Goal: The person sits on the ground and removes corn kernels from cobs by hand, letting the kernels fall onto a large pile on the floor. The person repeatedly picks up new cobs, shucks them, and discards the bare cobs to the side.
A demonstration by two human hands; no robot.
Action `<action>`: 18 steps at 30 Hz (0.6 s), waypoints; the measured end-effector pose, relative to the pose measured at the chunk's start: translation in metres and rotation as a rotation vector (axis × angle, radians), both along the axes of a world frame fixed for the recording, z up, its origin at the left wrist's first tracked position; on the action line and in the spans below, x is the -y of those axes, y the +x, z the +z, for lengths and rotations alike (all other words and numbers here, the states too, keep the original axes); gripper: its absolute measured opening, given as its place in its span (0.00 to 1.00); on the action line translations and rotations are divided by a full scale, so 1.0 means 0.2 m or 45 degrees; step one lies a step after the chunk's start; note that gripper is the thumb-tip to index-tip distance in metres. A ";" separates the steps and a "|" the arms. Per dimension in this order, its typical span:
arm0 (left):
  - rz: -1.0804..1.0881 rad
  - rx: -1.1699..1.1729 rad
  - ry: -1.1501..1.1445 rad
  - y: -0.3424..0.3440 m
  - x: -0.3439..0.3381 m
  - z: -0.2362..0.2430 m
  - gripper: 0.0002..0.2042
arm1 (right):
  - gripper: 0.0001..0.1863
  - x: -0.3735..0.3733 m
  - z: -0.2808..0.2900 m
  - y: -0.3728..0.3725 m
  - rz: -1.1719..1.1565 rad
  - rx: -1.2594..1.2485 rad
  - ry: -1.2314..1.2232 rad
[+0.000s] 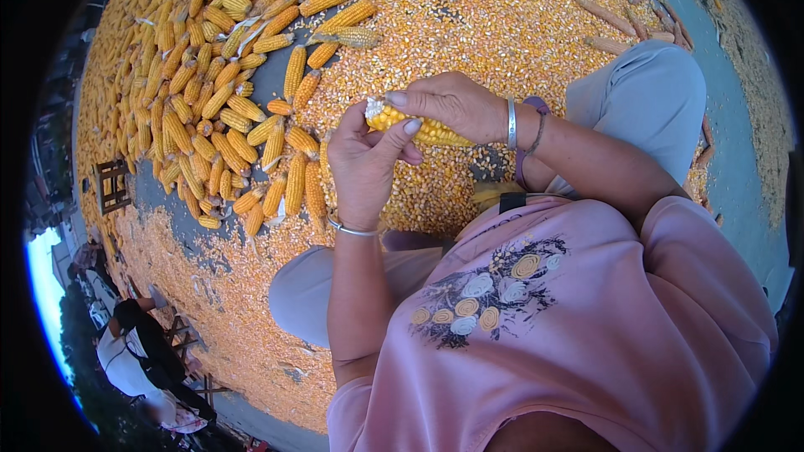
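Between my hands is a yellow corn cob (437, 135) with its kernels mostly on and a pale bare tip at its left end. My left hand (368, 155) grips that end from the left, thumb pressed along the kernels. From the right, my right hand (461, 105) wraps the cob, its thumb near the pale tip. A silver bangle circles each wrist. Below the cob, loose kernels (427, 197) lie heaped between my bent legs. Whole corn cobs (226, 117) are piled to the left of my hands, the nearest beside my left wrist.
Stripped cobs (607, 17) lie at the far right, beyond my right knee (645, 88). Loose kernels (502, 17) spread over the ground ahead. A small wooden frame (112, 186) stands at the pile's left edge. Farther left, at the lower rim, another person (138, 351) is near wooden stools.
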State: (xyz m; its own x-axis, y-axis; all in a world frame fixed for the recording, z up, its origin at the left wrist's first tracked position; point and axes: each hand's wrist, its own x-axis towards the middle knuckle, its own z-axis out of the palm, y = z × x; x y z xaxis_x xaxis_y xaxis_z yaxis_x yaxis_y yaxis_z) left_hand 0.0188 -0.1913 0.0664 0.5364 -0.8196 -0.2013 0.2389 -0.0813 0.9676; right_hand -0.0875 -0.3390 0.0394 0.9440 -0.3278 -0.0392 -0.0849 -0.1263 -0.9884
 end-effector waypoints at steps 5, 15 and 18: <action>0.002 0.006 -0.011 0.00 0.00 0.00 0.13 | 0.33 0.03 -0.05 0.00 -0.079 -0.150 -0.093; 0.139 -0.107 -0.102 0.06 -0.02 0.01 0.13 | 0.37 0.03 0.09 0.01 -0.078 -0.255 0.524; 0.191 -0.168 -0.107 0.08 -0.02 -0.01 0.13 | 0.34 0.02 -0.02 0.02 -0.065 -0.050 0.098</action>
State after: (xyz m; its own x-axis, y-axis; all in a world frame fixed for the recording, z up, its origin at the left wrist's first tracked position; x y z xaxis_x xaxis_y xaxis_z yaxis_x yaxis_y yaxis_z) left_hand 0.0341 -0.1871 0.0647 0.6272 -0.7494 -0.2121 0.3675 0.0447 0.9290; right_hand -0.0835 -0.3429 0.0347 0.9235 -0.3697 -0.1024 -0.1278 -0.0449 -0.9908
